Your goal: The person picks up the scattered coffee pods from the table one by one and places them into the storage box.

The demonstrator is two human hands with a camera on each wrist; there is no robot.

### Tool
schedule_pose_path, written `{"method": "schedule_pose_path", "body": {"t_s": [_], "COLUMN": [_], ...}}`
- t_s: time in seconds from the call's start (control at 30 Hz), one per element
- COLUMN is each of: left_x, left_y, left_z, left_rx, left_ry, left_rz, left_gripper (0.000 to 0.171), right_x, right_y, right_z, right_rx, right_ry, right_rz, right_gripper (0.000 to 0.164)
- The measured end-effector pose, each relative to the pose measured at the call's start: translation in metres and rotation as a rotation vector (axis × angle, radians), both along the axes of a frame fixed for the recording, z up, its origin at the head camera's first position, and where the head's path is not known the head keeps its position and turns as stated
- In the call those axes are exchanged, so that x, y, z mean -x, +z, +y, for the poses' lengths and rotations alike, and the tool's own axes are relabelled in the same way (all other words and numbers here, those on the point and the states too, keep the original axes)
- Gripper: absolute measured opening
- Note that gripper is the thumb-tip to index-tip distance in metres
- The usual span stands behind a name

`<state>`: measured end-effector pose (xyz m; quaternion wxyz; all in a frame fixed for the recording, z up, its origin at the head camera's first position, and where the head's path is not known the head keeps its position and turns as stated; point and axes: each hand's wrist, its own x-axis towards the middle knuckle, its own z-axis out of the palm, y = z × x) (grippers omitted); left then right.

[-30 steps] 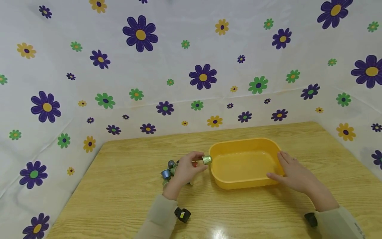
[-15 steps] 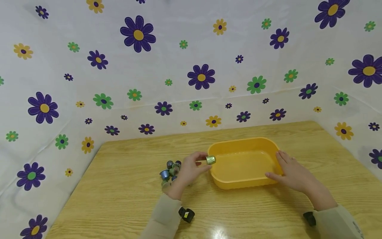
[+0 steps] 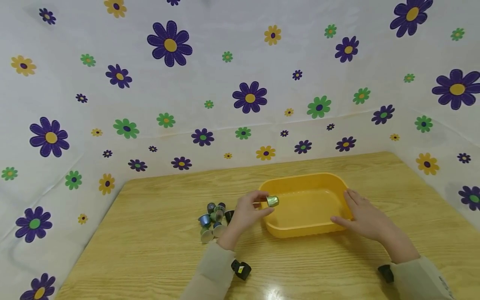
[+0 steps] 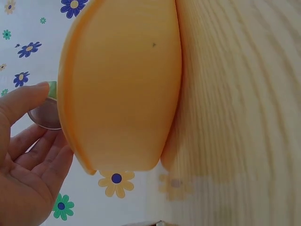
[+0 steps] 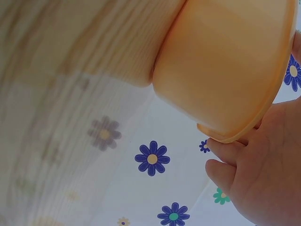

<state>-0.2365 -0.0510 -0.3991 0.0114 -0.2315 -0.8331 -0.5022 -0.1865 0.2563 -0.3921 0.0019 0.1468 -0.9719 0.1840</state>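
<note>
We see yellow label point(image 3: 241, 269) on black wrist camera point(image 3: 245, 273) by left sleeve point(image 3: 214, 263), dark print on right sleeve point(image 3: 418, 278); both too small for us to read. Left hand point(image 3: 246, 213) pinches green capsule point(image 3: 273, 201) at yellow tray's point(image 3: 294, 232) 9 o'clock rim. Right hand point(image 3: 365, 217) rests on rim at 3 o'clock, fingers extended. Farther out at 9 o'clock, capsule pile point(image 3: 216, 216) on worktop point(image 3: 161, 233); left hand stands between pile and tray. Flowered cloth point(image 3: 210, 83) at 12.

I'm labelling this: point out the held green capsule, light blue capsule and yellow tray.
Held green capsule point(image 3: 273, 201), head view: side wall.
Light blue capsule point(image 3: 204, 220), head view: side wall.
Yellow tray point(image 3: 308, 208), head view: bare floor.
</note>
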Motion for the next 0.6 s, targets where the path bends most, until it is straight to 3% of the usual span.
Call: {"method": "schedule_pose_path", "body": {"t_s": [0.6], "left_x": [0.005], "left_y": [0.002], "left_z": [0.028], "left_rx": [0.028], "left_ry": [-0.050], "left_rz": [-0.010], "left_gripper": [0.040], "right_x": [0.001], "right_y": [-0.001], "right_z": [-0.001], "right_rx": [-0.006], "right_ry": [0.000], "right_rz": [-0.001], "right_gripper": [0.091]}}
